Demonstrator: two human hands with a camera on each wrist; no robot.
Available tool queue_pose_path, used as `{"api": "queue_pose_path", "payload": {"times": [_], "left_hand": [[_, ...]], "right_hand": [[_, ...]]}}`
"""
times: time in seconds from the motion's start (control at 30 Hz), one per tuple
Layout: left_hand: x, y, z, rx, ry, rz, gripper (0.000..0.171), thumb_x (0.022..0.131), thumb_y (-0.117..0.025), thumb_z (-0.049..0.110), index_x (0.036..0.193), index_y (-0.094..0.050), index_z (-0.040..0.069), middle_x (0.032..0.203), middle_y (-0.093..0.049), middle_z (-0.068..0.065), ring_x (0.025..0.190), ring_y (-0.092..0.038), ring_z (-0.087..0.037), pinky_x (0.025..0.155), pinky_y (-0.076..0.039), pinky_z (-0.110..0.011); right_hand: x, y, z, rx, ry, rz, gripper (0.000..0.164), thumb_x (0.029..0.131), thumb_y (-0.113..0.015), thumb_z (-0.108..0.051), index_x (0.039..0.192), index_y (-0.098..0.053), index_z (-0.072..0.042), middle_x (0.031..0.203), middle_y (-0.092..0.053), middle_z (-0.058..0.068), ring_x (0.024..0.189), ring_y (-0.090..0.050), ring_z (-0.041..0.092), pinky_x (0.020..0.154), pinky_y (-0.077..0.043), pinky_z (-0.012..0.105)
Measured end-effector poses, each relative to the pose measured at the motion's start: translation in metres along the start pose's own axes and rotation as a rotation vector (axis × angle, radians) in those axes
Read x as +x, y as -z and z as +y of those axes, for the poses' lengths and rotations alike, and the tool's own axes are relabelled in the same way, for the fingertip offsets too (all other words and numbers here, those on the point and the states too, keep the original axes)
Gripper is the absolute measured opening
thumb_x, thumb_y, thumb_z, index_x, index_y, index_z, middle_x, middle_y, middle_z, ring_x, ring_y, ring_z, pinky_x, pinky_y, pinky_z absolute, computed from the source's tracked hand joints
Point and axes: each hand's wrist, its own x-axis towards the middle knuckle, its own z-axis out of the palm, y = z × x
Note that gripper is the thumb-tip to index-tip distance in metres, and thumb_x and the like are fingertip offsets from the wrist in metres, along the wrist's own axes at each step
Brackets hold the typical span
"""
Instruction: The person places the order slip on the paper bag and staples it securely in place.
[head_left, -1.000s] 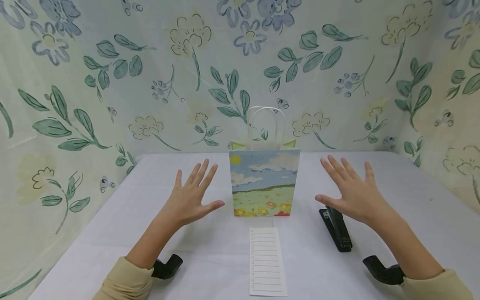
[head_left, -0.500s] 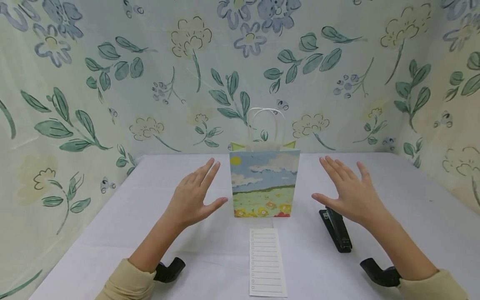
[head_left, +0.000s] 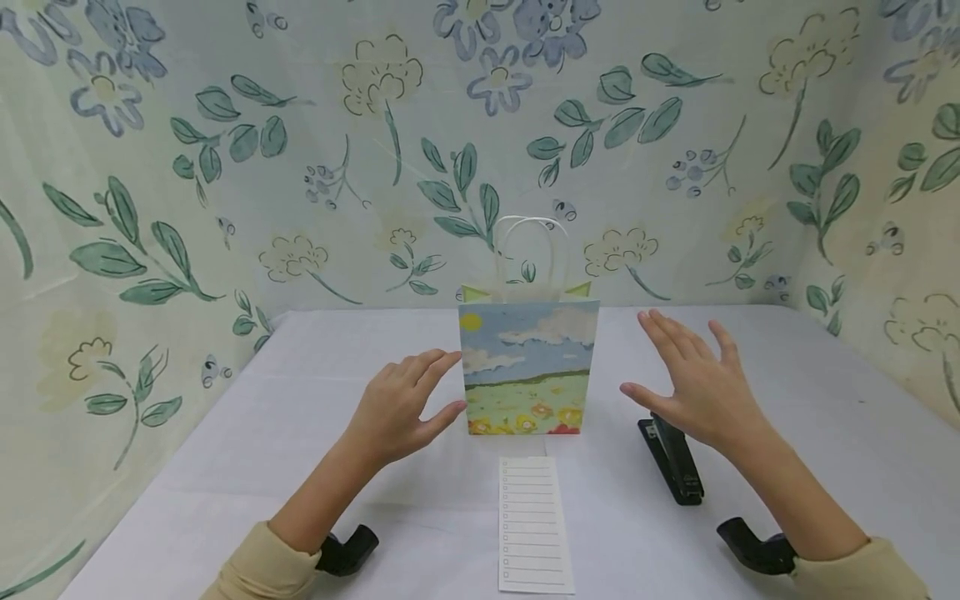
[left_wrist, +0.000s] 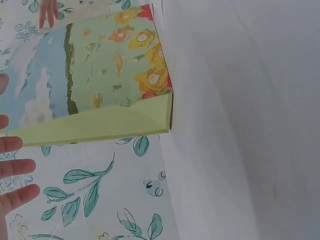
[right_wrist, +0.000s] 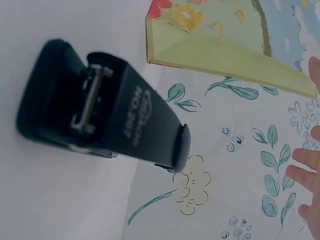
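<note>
A paper gift bag [head_left: 529, 367] with a painted meadow and sky stands upright at the middle of the table, its white handles raised. My left hand [head_left: 401, 408] is at the bag's left side, fingertips and thumb right by its edge, fingers lightly bent. In the left wrist view the fingertips [left_wrist: 20, 168] show beside the bag's pale green side [left_wrist: 100, 122]. To the right of the bag, my right hand [head_left: 701, 383] hovers with fingers extended and thumb apart, holding nothing. Under it lies a black stapler [head_left: 672, 462], large in the right wrist view.
A white checklist slip [head_left: 536, 525] lies on the white tablecloth [head_left: 420, 533] in front of the bag. Floral fabric [head_left: 315, 167] hangs behind and at both sides. Black curved wrist mounts [head_left: 348, 550] stick out inward from both wrists.
My left hand has moved right and slightly down to the bag's left edge, its spread fingers drawing together and bending. My right hand has shifted slightly left. Bag, stapler and slip stay in place.
</note>
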Motion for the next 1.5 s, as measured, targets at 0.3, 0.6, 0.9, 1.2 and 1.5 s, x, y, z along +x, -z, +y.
{"api": "queue_pose_path", "payload": {"times": [0.3,0.6,0.9,1.2,1.5], "left_hand": [[-0.001,-0.006,0.009,0.024,-0.008,-0.057,0.043,0.082,-0.062,0.035,0.12,-0.056,0.015,0.108,-0.061,0.0,0.094,-0.061,-0.016,0.069,-0.051,-0.031],[-0.002,-0.012,0.017,-0.031,-0.032,-0.069,0.026,0.081,-0.065,0.03,0.104,-0.065,0.017,0.094,-0.066,0.006,0.085,-0.061,-0.011,0.065,-0.047,-0.025],[-0.005,-0.018,0.031,-0.196,0.105,-0.357,0.029,0.087,-0.058,0.035,0.111,-0.061,0.018,0.105,-0.065,0.004,0.091,-0.061,-0.012,0.072,-0.05,-0.03],[-0.006,-0.021,0.036,-0.33,0.197,-0.514,0.032,0.09,-0.053,0.035,0.117,-0.058,0.018,0.114,-0.061,0.002,0.101,-0.058,-0.013,0.08,-0.05,-0.034],[-0.001,-0.03,0.038,-0.391,0.272,-0.63,0.036,0.091,-0.052,0.035,0.121,-0.056,0.017,0.12,-0.059,0.001,0.11,-0.056,-0.016,0.087,-0.048,-0.037]], "right_hand": [[0.0,-0.002,-0.001,-0.008,0.01,0.016,0.093,0.075,-0.062,-0.053,0.146,-0.018,-0.012,0.143,-0.034,0.016,0.125,-0.036,0.036,0.11,-0.002,0.057],[0.0,-0.002,-0.002,-0.014,0.007,0.021,0.094,0.074,-0.064,-0.052,0.145,-0.018,-0.011,0.143,-0.034,0.016,0.125,-0.036,0.036,0.11,0.0,0.057],[0.0,-0.003,-0.003,-0.019,0.008,0.013,0.093,0.075,-0.062,-0.054,0.145,-0.019,-0.011,0.143,-0.034,0.016,0.125,-0.036,0.036,0.11,0.001,0.056],[0.0,-0.006,-0.005,-0.034,0.018,0.013,0.092,0.074,-0.063,-0.053,0.144,-0.022,-0.009,0.143,-0.035,0.017,0.125,-0.037,0.036,0.11,-0.002,0.056],[0.0,-0.006,-0.007,-0.036,0.024,0.022,0.091,0.076,-0.06,-0.056,0.144,-0.022,-0.009,0.143,-0.035,0.016,0.126,-0.036,0.035,0.11,-0.002,0.056]]}}
